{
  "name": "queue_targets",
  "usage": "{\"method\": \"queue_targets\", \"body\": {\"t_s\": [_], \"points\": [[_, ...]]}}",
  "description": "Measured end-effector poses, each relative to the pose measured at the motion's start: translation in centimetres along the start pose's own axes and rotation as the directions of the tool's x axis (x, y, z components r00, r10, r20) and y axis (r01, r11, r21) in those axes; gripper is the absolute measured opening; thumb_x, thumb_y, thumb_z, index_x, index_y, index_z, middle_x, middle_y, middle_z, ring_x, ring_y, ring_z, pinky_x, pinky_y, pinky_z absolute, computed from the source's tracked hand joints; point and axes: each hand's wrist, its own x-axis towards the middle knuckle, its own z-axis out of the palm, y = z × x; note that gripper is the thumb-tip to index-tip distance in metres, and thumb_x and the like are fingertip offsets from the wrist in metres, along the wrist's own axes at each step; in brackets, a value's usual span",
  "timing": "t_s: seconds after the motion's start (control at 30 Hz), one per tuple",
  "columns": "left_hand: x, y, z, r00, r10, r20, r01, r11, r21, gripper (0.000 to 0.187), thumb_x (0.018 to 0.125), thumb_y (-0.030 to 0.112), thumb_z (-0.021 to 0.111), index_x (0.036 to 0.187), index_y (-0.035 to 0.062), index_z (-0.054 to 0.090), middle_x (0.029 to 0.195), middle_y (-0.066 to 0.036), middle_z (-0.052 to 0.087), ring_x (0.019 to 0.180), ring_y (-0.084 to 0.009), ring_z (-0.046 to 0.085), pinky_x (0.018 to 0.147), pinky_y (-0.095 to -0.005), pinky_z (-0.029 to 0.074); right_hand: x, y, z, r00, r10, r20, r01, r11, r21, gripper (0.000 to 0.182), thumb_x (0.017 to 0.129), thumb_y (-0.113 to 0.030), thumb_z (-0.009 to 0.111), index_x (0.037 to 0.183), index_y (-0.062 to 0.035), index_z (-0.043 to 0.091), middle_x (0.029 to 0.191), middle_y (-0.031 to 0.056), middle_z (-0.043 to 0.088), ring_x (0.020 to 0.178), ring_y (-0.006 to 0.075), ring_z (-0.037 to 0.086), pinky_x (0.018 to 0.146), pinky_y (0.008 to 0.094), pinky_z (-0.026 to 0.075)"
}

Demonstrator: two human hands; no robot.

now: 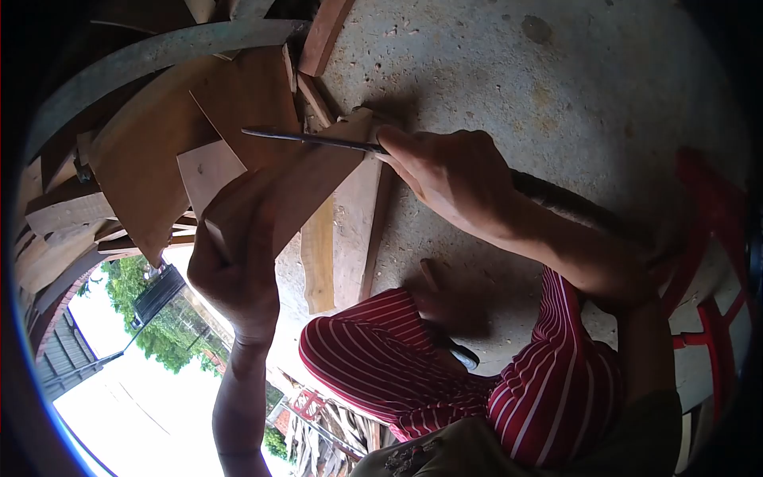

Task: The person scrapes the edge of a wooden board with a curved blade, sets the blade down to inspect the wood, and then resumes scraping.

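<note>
My left hand (238,258) is closed around the near end of a wooden board (322,175), which slants up and away toward the floor. In my right hand (449,171) is a long thin dark metal tool (318,140) with a tapered tip, its handle end hidden in the fist. The tool lies across the board in this view, its tip pointing left past the board's edge. Beneath the held board, a longer pale plank (358,230) and a yellowish strip of wood (318,262) show.
Brown wooden panels (151,151) and stacked timber (71,211) crowd the left side, below a curved grey piece (175,48). Wood chips dot the concrete floor (477,63). A red metal frame (715,318) stands at the right. My knees in striped cloth (373,350) are below.
</note>
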Motion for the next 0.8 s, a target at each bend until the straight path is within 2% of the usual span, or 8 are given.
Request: {"method": "queue_targets", "body": {"t_s": [0.1,0.17,0.33,0.43,0.5,0.57,0.63,0.8], "points": [[0.0,-0.1,-0.4,0.999,-0.037,-0.022,0.036,0.999,-0.018,0.029,0.086,0.008,0.07,0.113,-0.0021,0.066,0.108,-0.011,0.07,0.103,-0.0192,0.064,0.093,-0.0324,0.048,0.7,4.5,3.8,0.991,0.11,0.072,-0.103,0.99,-0.092,0.016,0.094,-0.024,0.06,0.094,-0.0087,0.053,0.059,0.0112,0.058,0.048,0.0255,0.061,0.042,0.0371,0.046],[0.5,-0.4,-0.4,0.999,0.018,-0.029,-0.016,0.999,0.049,0.028,0.086,0.008,0.071,0.112,-0.0019,0.066,0.107,-0.01,0.07,0.102,-0.019,0.064,0.093,-0.0323,0.048,0.3,6.2,5.6,0.998,0.044,-0.054,-0.048,0.996,-0.074,0.018,0.094,-0.025,0.061,0.093,-0.0081,0.053,0.06,0.0119,0.059,0.048,0.0262,0.06,0.043,0.0374,0.046],[0.8,-0.4,-0.5,0.997,-0.073,-0.012,0.073,0.997,0.021,0.029,0.089,0.015,0.068,0.114,0.0013,0.065,0.109,-0.01,0.069,0.103,-0.0214,0.064,0.096,-0.0362,0.047,0.6,0.7,0.6,0.998,0.041,0.048,-0.04,0.999,-0.015,0.019,0.094,-0.027,0.061,0.098,-0.0081,0.057,0.058,0.0128,0.058,0.049,0.0276,0.061,0.042,0.0377,0.046],[1.1,-0.6,-0.5,0.996,-0.082,-0.043,0.082,0.997,-0.008,0.029,0.089,0.015,0.068,0.114,0.0014,0.065,0.111,-0.01,0.069,0.103,-0.0217,0.064,0.096,-0.0368,0.047,0.5,5.5,4.6,0.984,0.159,0.08,-0.146,0.977,-0.154,0.02,0.094,-0.028,0.06,0.1,-0.0087,0.058,0.056,0.0127,0.057,0.048,0.0287,0.061,0.042,0.0387,0.046],[1.3,-0.6,-0.9,0.997,-0.033,-0.063,0.036,0.998,0.049,0.029,0.089,0.017,0.067,0.114,0.0017,0.065,0.111,-0.01,0.068,0.103,-0.022,0.064,0.096,-0.0375,0.048,-0.5,8.2,7.4,0.996,0.086,-0.035,-0.088,0.994,-0.058,0.021,0.096,-0.029,0.058,0.099,-0.0086,0.056,0.056,0.0129,0.058,0.046,0.0313,0.059,0.042,0.0415,0.046],[1.6,-1.2,-0.4,0.999,-0.024,-0.031,0.028,0.992,0.122,0.029,0.09,0.018,0.066,0.114,0.002,0.066,0.112,-0.01,0.068,0.103,-0.0223,0.065,0.096,-0.0382,0.048,-0.5,6.8,6.3,0.981,0.188,0.045,-0.185,0.981,-0.057,0.021,0.097,-0.029,0.057,0.098,-0.0075,0.057,0.056,0.0129,0.058,0.046,0.0311,0.058,0.042,0.0411,0.045],[1.8,-1.6,-0.7,0.984,-0.16,-0.076,0.161,0.987,0.006,0.03,0.091,0.022,0.064,0.115,0.0028,0.066,0.114,-0.01,0.068,0.103,-0.0233,0.065,0.096,-0.0406,0.049,-0.3,4.5,4.0,0.963,0.239,0.128,-0.238,0.971,-0.023,0.02,0.097,-0.027,0.056,0.097,-0.0075,0.056,0.055,0.0125,0.057,0.045,0.0303,0.057,0.042,0.0409,0.045],[2.6,-2.5,-1.2,0.984,-0.14,-0.106,0.145,0.988,0.048,0.029,0.092,0.026,0.063,0.114,0.0079,0.068,0.113,-0.008,0.068,0.104,-0.0245,0.065,0.095,-0.0403,0.051,1.1,3.4,3.5,0.998,0.064,-0.007,-0.064,0.998,0.014,0.018,0.096,-0.025,0.058,0.092,-0.0084,0.053,0.053,0.0107,0.055,0.044,0.0267,0.057,0.041,0.039,0.044]]}}
